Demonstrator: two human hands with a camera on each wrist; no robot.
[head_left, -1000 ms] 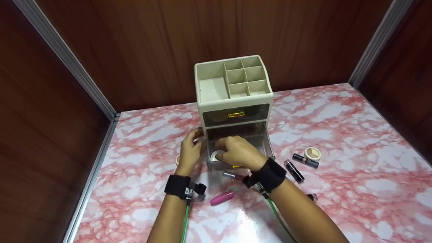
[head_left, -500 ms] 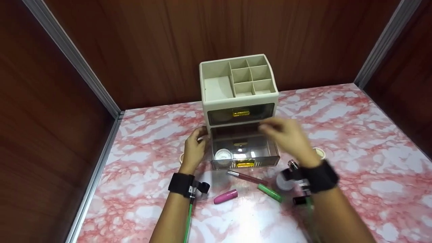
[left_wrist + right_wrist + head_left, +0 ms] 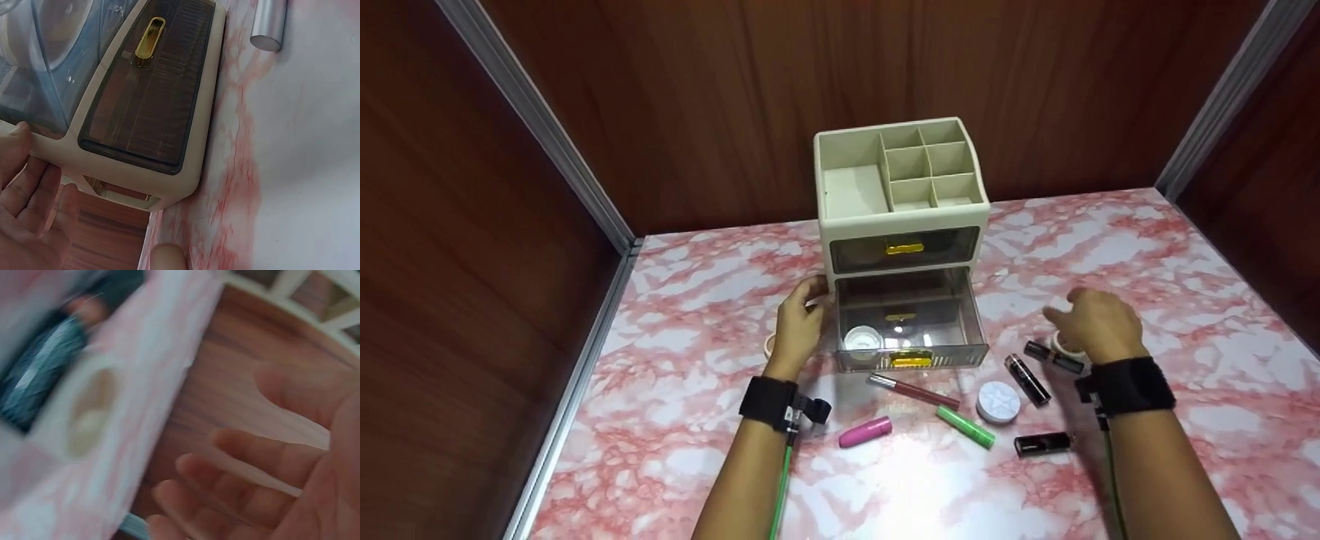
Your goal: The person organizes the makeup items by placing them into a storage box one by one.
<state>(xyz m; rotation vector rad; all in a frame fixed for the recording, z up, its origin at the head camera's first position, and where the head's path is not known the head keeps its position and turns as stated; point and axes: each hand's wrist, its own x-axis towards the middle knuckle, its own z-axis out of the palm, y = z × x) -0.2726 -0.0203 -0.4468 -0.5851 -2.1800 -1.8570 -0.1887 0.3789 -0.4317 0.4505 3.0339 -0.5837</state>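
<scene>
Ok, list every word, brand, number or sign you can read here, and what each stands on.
No word, brand or number can be read in any view.
Sign: a star shape, on top of the pale round container.
Black tubes, green tube, pink tube: any print is too small or blurred to read.

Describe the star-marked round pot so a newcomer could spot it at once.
Find the cream organizer, its lower drawer pulled out. On the table, off the drawer's front right corner, the pot sits between a green tube and a black tube. Unlike those tubes, it is a pale disc bearing a star.
</scene>
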